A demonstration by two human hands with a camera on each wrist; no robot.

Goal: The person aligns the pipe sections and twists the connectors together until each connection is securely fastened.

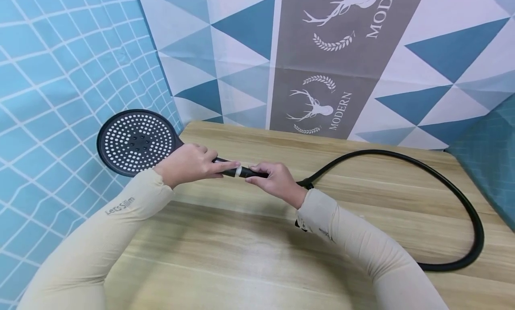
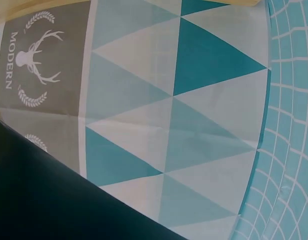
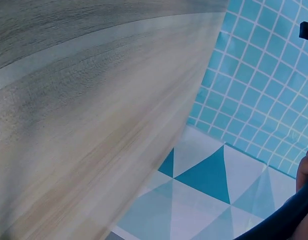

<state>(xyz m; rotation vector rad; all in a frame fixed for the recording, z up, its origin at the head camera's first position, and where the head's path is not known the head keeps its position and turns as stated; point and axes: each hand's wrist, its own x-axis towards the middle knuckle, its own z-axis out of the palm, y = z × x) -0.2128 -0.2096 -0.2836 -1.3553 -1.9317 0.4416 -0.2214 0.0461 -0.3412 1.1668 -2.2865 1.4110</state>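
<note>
A black round shower head (image 1: 137, 142) with white nozzles faces up at the left of the head view. My left hand (image 1: 189, 164) grips its handle, with the index finger stretched along it toward the end. At that end sits a whitish ring (image 1: 238, 171), where the handle meets the black hose connector (image 1: 254, 173). My right hand (image 1: 277, 180) pinches this connector between thumb and fingers. Behind it the black hose (image 1: 450, 189) runs off in a wide loop to the right. In the right wrist view, fingers (image 3: 306, 167) show at the right edge beside a dark tube.
Both hands are over a wood-grain table (image 1: 225, 256). A blue tiled-pattern sheet (image 1: 52, 99) rises at the left, and a triangle-patterned sheet (image 1: 241, 32) with grey deer panels stands behind. Another teal sheet (image 1: 491, 158) borders the right side. Part of the hose lies beneath the right forearm.
</note>
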